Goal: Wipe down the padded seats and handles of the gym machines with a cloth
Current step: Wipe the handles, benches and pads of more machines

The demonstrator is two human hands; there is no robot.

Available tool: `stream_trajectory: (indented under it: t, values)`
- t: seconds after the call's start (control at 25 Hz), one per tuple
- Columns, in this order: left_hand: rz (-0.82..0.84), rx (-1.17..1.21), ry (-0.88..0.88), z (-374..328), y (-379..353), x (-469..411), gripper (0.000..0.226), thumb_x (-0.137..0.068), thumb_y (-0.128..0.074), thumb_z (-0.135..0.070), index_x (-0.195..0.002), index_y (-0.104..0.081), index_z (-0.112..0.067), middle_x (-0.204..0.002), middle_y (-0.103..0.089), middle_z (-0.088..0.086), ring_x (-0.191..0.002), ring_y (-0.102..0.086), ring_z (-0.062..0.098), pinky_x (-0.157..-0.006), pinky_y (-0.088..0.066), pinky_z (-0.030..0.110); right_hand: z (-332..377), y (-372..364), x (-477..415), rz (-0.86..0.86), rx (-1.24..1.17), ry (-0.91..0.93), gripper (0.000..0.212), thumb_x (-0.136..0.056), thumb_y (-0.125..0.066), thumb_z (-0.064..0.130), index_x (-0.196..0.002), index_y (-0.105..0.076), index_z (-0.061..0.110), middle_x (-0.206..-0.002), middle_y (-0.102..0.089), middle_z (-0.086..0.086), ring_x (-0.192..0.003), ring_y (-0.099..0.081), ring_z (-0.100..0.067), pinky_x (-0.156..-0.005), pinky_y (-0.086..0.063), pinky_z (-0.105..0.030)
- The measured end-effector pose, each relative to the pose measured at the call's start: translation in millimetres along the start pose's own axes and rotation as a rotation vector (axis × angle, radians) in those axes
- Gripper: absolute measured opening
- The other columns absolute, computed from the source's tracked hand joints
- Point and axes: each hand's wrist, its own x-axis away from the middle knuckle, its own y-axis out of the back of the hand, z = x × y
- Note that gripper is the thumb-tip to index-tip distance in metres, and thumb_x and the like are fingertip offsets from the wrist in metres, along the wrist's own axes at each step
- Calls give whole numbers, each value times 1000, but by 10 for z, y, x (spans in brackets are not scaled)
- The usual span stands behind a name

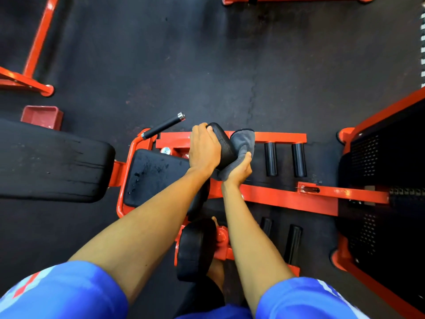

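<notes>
While L hand (pixel 203 148) clamps roller pad (pixel 222 140), R hand (pixel 240 169) pinches grey cloth (pixel 242 141) on its right flank; pad axis prob. fwd.

Two hands: left hand (pixel 203 148), right hand (pixel 240 170). One grey cloth (pixel 242 141). Two round roller pads: upper roller pad (pixel 224 143), lower roller pad (pixel 195 249). One seat pad (pixel 154 173). One long back pad (pixel 53 162). Four short black pegs (pixel 270 158), two pairs. One chrome-tipped handle (pixel 163 126). One red tray (pixel 42 116). Two blue sleeves (pixel 69 291).
</notes>
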Motion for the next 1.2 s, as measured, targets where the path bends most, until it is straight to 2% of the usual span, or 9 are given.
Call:
stream_trajectory:
  t: [0.08,0.24,0.36,0.44,0.56,0.68,0.8,1.04,1.2]
  values:
    - [-7,12,4,-25,2,16,35,-109,-27,-23,-116,-55,-3,-119,-55,12,-111,-49,27,-97,-38,37,-2,-17,107,11,47,32,36,-90,-59,52,-101,-78,23,-97,-78,0,-97,-73,-25,-84,-58,-38]
    - [1,17,-1,0,11,23,34,-109,-26,-22,-114,-55,-5,-118,-55,12,-107,-48,24,-97,-37,35,-127,4,256,117,162,341,42,-98,-57,46,-127,-66,17,-125,-71,-3,-117,-66,-16,-100,-51,-29]
    - [-2,22,35,-68,7,-7,35,-108,-27,-17,-124,-55,-4,-129,-55,17,-122,-47,31,-103,-31,35,-111,167,-33,247,203,156,54,-91,-54,57,-123,-69,16,-118,-75,-5,-115,-69,-22,-98,-54,-38]
    - [-28,80,113,-164,-11,-24,38,-108,-28,-15,-132,-55,-3,-139,-52,16,-130,-45,30,-107,-30,33,4,204,-178,293,296,10,42,-97,-55,50,-116,-71,16,-107,-76,-5,-109,-69,-24,-87,-55,-37]
    - [-106,109,144,-202,-77,-1,39,-108,-28,-18,-129,-58,-6,-136,-53,10,-123,-52,27,-101,-35,31,191,170,-194,328,440,-87,38,-101,-54,45,-114,-70,13,-98,-75,-2,-105,-69,-22,-79,-54,-33]
    - [-135,92,84,-172,-107,-12,37,-107,-28,-20,-118,-61,-7,-124,-56,8,-112,-56,24,-91,-38,29,293,171,-89,475,419,59,55,-93,-56,56,-130,-68,17,-121,-74,-1,-118,-67,-15,-103,-51,-34]
    - [-136,73,53,-168,-81,-26,34,-108,-29,-20,-117,-60,-8,-121,-56,6,-109,-56,23,-88,-34,25,357,87,-139,597,503,147,57,-96,-56,55,-139,-63,18,-132,-68,-1,-124,-62,-13,-109,-46,-32]
    - [-155,70,19,-132,-115,-71,34,-107,-34,-18,-126,-60,-7,-129,-59,10,-120,-55,26,-100,-37,31,571,-152,-483,670,597,-74,68,-88,-60,62,-142,-60,22,-138,-66,-6,-131,-59,-19,-119,-40,-42]
    - [-127,94,4,-115,-103,-98,32,-105,-33,-21,-115,-61,-10,-120,-61,6,-109,-57,22,-98,-45,41,684,-261,-315,822,614,115,44,-106,-47,46,-139,-57,19,-137,-64,4,-128,-57,-4,-114,-39,-22]
